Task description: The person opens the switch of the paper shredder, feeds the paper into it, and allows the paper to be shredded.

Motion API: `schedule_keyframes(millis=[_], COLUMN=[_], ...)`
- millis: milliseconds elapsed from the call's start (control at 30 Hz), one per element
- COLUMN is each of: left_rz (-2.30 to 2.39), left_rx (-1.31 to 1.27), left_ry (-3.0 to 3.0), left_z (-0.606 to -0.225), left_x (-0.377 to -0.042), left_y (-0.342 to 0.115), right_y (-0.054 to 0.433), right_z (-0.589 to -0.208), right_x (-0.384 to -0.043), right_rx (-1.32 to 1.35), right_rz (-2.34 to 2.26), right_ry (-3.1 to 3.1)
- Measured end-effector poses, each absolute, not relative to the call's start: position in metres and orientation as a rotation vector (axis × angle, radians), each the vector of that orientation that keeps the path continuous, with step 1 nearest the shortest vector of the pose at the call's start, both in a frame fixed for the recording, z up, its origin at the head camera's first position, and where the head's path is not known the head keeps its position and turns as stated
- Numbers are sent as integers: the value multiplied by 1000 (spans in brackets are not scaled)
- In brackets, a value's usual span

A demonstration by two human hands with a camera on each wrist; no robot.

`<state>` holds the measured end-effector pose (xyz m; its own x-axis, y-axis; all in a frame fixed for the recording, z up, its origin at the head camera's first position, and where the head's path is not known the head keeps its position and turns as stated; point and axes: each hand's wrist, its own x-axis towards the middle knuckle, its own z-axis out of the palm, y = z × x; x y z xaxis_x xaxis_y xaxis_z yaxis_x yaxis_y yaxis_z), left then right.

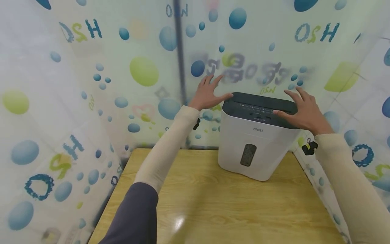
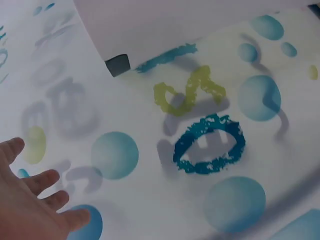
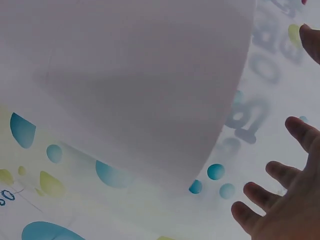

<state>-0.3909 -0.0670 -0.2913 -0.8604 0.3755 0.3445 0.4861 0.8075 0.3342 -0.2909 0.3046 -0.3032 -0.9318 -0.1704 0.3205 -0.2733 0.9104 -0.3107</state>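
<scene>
A white paper shredder (image 1: 259,149) with a black top (image 1: 259,108) and a small dark front window (image 1: 248,155) stands at the back right of the wooden table. My left hand (image 1: 208,95) is at its upper left corner, fingers spread, with the thumb tip right at the edge of the top. Over the right end of the top is my right hand (image 1: 306,113), its fingers also spread and the thumb reaching across the black surface. Each wrist view shows loosely extended fingers beside the white casing (image 3: 140,90), with nothing in them.
The wooden table (image 1: 195,196) reaches back to a printed curtain (image 1: 143,71) with blue and green spots, which encloses the space behind and on both sides. A dark vertical pole (image 1: 179,51) shows behind the curtain, left of the shredder.
</scene>
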Motion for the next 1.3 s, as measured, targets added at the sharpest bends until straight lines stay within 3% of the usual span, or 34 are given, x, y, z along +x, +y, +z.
schedule_keyframes(millis=[767,1300], left_rz=[-386,-458], left_rx=[-386,-173], left_ry=[-2500,-2562], left_z=[-366,-476], left_x=[-322,-251], left_y=[-177,-244], right_y=[309,300], right_z=[-363,-436], right_x=[-240,-209], right_rx=[351,321], right_rz=[432,476], right_ry=[-2540,-2449])
